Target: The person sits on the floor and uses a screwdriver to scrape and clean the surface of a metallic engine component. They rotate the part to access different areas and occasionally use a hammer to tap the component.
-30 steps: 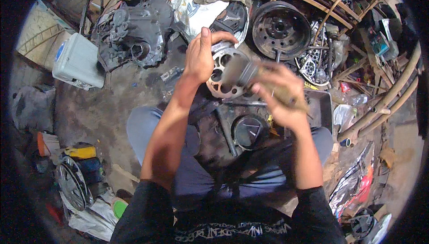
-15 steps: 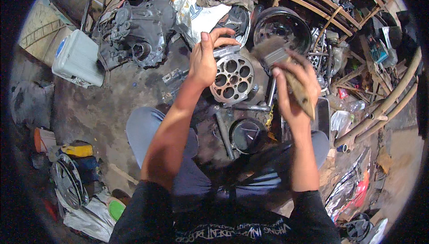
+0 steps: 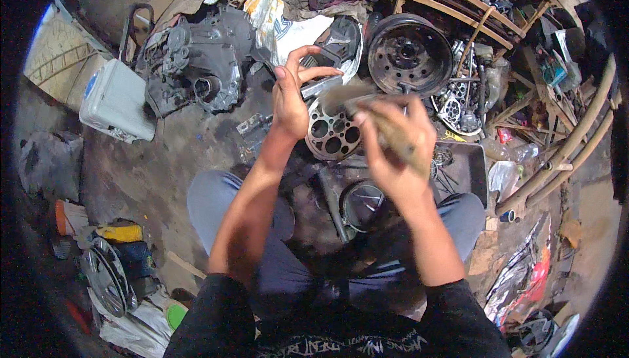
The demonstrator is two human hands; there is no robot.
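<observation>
A round, light metal part (image 3: 333, 143) with several large holes faces up between my hands. My left hand (image 3: 291, 105) grips it at its left edge, with the thumb and upper fingers sticking out past it; the lower fingers are hidden behind. In my right hand (image 3: 407, 161) is a wide paintbrush with a wooden handle (image 3: 393, 136), blurred by motion. Its bristles (image 3: 341, 98) lie across the upper part of the round face, covering some of its holes. Below, a dark round pan (image 3: 363, 206) sits on the floor beside a metal bar (image 3: 334, 210).
A large gearbox housing (image 3: 203, 56) stands at the far left beside a grey-white box (image 3: 118, 102). Beyond my hands lie a wheel rim (image 3: 409, 53) and a white sack (image 3: 298, 30). To the right are a metal tray (image 3: 473, 168), loose parts and curved poles (image 3: 567, 155).
My right hand has swept the brush left, from beside the wheel rim onto the round part's face. My left hand stays at the part's left edge, and the view has shifted slightly.
</observation>
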